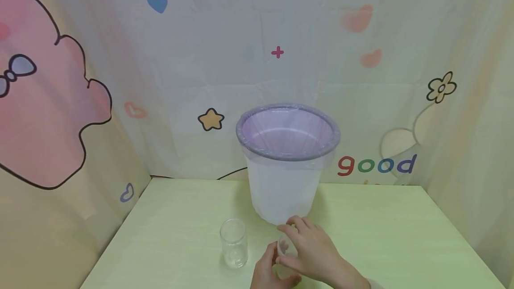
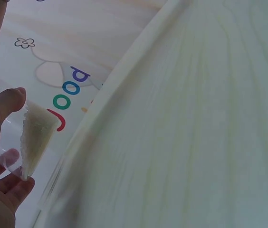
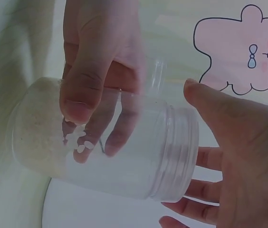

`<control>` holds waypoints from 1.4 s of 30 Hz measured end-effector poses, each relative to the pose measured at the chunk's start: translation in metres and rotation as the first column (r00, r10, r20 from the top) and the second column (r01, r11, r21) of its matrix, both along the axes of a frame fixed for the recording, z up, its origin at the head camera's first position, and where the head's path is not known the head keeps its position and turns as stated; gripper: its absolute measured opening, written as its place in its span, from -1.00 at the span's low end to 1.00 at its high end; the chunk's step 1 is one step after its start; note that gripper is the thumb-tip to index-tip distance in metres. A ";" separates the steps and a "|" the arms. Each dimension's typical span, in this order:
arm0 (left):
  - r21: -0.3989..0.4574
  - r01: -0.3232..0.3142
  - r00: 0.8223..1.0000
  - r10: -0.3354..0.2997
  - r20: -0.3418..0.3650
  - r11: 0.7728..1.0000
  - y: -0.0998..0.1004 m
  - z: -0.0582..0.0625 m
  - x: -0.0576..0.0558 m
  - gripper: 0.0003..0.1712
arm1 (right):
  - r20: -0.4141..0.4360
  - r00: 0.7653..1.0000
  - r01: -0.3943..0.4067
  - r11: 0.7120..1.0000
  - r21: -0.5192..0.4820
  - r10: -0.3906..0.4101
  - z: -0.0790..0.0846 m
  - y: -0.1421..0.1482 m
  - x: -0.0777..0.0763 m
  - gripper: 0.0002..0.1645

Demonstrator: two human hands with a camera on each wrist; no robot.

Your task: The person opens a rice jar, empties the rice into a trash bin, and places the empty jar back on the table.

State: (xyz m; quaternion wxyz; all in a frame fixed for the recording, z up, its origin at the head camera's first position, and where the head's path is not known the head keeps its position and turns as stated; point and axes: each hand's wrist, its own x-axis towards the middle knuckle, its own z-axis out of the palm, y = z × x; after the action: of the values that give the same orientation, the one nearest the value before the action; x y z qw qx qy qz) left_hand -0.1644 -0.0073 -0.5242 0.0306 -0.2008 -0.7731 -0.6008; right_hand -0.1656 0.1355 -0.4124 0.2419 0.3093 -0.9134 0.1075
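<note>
My left hand (image 1: 273, 269) grips a clear jar (image 3: 129, 142) round its body, with the thumb on the near side and fingers showing through the wall. Whitish grains that look like rice (image 3: 39, 128) fill its bottom part, and a few cling to the inner wall. The jar's ridged neck faces my right hand (image 3: 248, 142). That hand is spread around the mouth, its thumb apart from the rim and its fingertips close behind the neck. In the head view my right hand partly hides the jar. To the left stands a clear glass container (image 1: 234, 242), upright on the table.
A white bin (image 1: 283, 186) with a purple-grey rim and a clear liner stands behind my hands. The pale wooden table (image 1: 160, 235) ends at a printed curtain (image 1: 180, 57) that hangs at the back and both sides.
</note>
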 end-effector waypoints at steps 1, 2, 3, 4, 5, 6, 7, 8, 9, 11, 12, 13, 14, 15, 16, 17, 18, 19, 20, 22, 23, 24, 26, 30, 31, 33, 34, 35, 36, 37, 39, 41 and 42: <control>0.003 0.001 1.000 -0.001 0.009 1.000 0.000 0.000 0.000 -0.23 | 0.004 1.000 0.005 1.000 0.001 -0.005 0.000 0.000 0.000 -0.34; 0.004 0.001 1.000 -0.001 0.017 1.000 0.000 0.000 0.000 -0.23 | 0.006 1.000 0.010 1.000 0.005 -0.010 -0.001 0.000 0.000 -0.34; 0.003 0.000 1.000 0.000 0.026 1.000 0.000 0.001 0.000 -0.23 | 0.007 1.000 0.012 1.000 0.007 -0.012 -0.001 0.001 0.000 -0.34; 0.001 -0.001 0.999 0.001 0.036 1.000 0.000 0.001 0.000 -0.23 | 0.006 1.000 0.010 1.000 0.007 -0.010 -0.001 0.001 -0.001 -0.35; 0.001 -0.003 0.999 0.003 0.047 1.000 0.000 0.001 0.000 -0.23 | 0.005 1.000 0.006 1.000 0.006 -0.006 -0.002 0.001 -0.001 -0.35; -0.005 -0.006 0.998 0.006 0.055 1.000 0.000 0.001 0.000 -0.24 | 0.002 1.000 -0.003 1.000 0.003 0.003 -0.002 0.001 -0.001 -0.36; -0.010 -0.010 0.998 0.011 0.065 1.000 0.000 0.001 0.000 -0.24 | 0.008 1.000 -0.010 1.000 0.002 0.010 -0.002 0.001 -0.001 -0.37; -0.018 -0.015 0.997 0.016 0.074 1.000 0.000 0.001 0.000 -0.25 | 0.016 1.000 -0.018 1.000 0.001 0.018 -0.001 0.001 -0.001 -0.38; -0.025 -0.019 0.996 0.021 0.083 0.999 0.000 0.001 0.000 -0.26 | 0.026 0.999 -0.027 1.000 -0.001 0.027 -0.001 0.001 -0.001 -0.40; -0.036 -0.027 0.996 0.030 0.088 0.999 0.000 0.001 -0.001 -0.27 | 0.047 0.998 -0.047 0.999 -0.006 0.048 0.000 0.002 0.000 -0.43; -0.042 -0.030 0.996 0.034 0.087 0.999 0.000 0.000 -0.001 -0.27 | 0.059 0.997 -0.057 0.998 -0.008 0.057 0.001 0.002 0.000 -0.44; -0.044 -0.031 0.996 0.035 0.086 0.999 0.000 0.000 -0.001 -0.28 | 0.071 0.995 -0.064 0.998 -0.009 0.064 0.002 0.002 0.000 -0.45; -0.044 -0.031 0.996 0.035 0.085 0.999 0.000 -0.001 -0.001 -0.27 | 0.074 0.994 -0.074 0.997 -0.012 0.074 0.002 0.003 0.001 -0.45; -0.043 -0.030 0.996 0.033 0.082 0.999 0.000 -0.001 -0.002 -0.27 | 0.075 0.994 -0.083 0.996 -0.014 0.084 0.002 0.003 0.001 -0.46; -0.044 -0.028 0.996 0.031 0.078 0.999 0.000 -0.001 -0.002 -0.26 | 0.074 0.993 -0.094 0.995 -0.016 0.095 0.003 0.004 0.001 -0.45; -0.042 -0.024 0.996 0.028 0.080 0.999 0.000 -0.001 -0.002 -0.25 | 0.072 0.992 -0.104 0.994 -0.018 0.105 0.003 0.004 0.001 -0.45; -0.041 -0.023 0.996 0.026 0.080 0.999 0.000 0.000 -0.002 -0.25 | 0.067 0.991 -0.115 0.993 -0.019 0.116 0.003 0.005 0.001 -0.44; -0.039 -0.020 0.996 0.023 0.081 0.999 0.000 0.000 -0.002 -0.24 | 0.060 0.990 -0.125 0.992 -0.020 0.126 0.002 0.005 0.001 -0.44; -0.037 -0.019 0.996 0.022 0.082 0.999 0.000 0.000 -0.002 -0.24 | 0.053 0.989 -0.134 0.991 -0.019 0.135 0.002 0.006 0.001 -0.43; -0.036 -0.019 0.997 0.022 0.080 0.999 0.000 0.000 -0.002 -0.24 | 0.039 0.987 -0.156 0.988 -0.018 0.157 0.001 0.007 0.000 -0.42; -0.035 -0.019 0.997 0.022 0.080 0.999 0.000 -0.001 -0.002 -0.24 | 0.035 0.985 -0.166 0.986 -0.016 0.167 0.001 0.007 0.000 -0.41; -0.036 -0.020 0.997 0.023 0.076 0.999 0.000 -0.001 -0.001 -0.24 | 0.030 0.984 -0.175 0.984 -0.013 0.176 0.000 0.008 0.000 -0.40; -0.039 -0.025 0.997 0.028 0.076 0.999 0.000 -0.001 -0.001 -0.25 | 0.025 0.981 -0.192 0.981 -0.002 0.192 0.000 0.008 0.000 -0.40; -0.044 -0.037 0.996 0.041 0.076 0.998 0.000 -0.002 -0.001 -0.28 | 0.016 0.973 -0.231 0.973 0.017 0.230 0.001 0.009 0.000 -0.39; -0.043 -0.041 0.996 0.044 0.075 0.998 0.000 -0.002 -0.001 -0.29 | 0.016 0.971 -0.240 0.971 0.021 0.240 0.001 0.009 0.000 -0.39; -0.040 -0.044 0.997 0.047 0.065 0.998 0.000 -0.002 0.000 -0.32 | 0.019 0.965 -0.261 0.965 0.022 0.260 0.001 0.010 0.000 -0.38; -0.037 -0.045 0.997 0.047 0.059 0.998 0.000 -0.002 0.000 -0.32 | 0.021 0.963 -0.271 0.962 0.023 0.270 0.001 0.010 -0.001 -0.38; -0.035 -0.045 0.997 0.047 0.055 0.998 0.000 -0.003 0.000 -0.33 | 0.024 0.961 -0.275 0.961 0.027 0.274 0.001 0.010 -0.001 -0.38; -0.035 -0.045 0.998 0.047 0.052 0.998 0.000 -0.003 0.000 -0.34 | 0.026 0.960 -0.281 0.959 0.030 0.280 0.001 0.010 -0.001 -0.37; -0.036 -0.044 0.998 0.046 0.052 0.998 0.000 -0.003 0.000 -0.35 | 0.029 0.958 -0.285 0.958 0.033 0.284 0.001 0.011 -0.001 -0.37; -0.038 -0.041 0.998 0.043 0.053 0.998 0.000 -0.003 0.000 -0.35 | 0.034 0.958 -0.287 0.957 0.039 0.286 0.001 0.011 -0.001 -0.37; -0.042 -0.041 0.997 0.043 0.058 0.998 0.000 -0.003 0.000 -0.35 | 0.038 0.957 -0.290 0.956 0.043 0.289 0.002 0.012 -0.001 -0.37; -0.043 -0.041 0.997 0.044 0.060 0.998 0.000 -0.003 0.000 -0.35 | 0.041 0.956 -0.292 0.955 0.041 0.291 0.002 0.012 -0.001 -0.37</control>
State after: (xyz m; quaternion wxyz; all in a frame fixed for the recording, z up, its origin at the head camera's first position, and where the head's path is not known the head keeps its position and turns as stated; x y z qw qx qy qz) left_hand -0.1645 -0.0071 -0.5272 0.0155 -0.1665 -0.7902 -0.5896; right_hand -0.1670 0.1473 -0.4108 0.2002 0.4442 -0.8641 0.1261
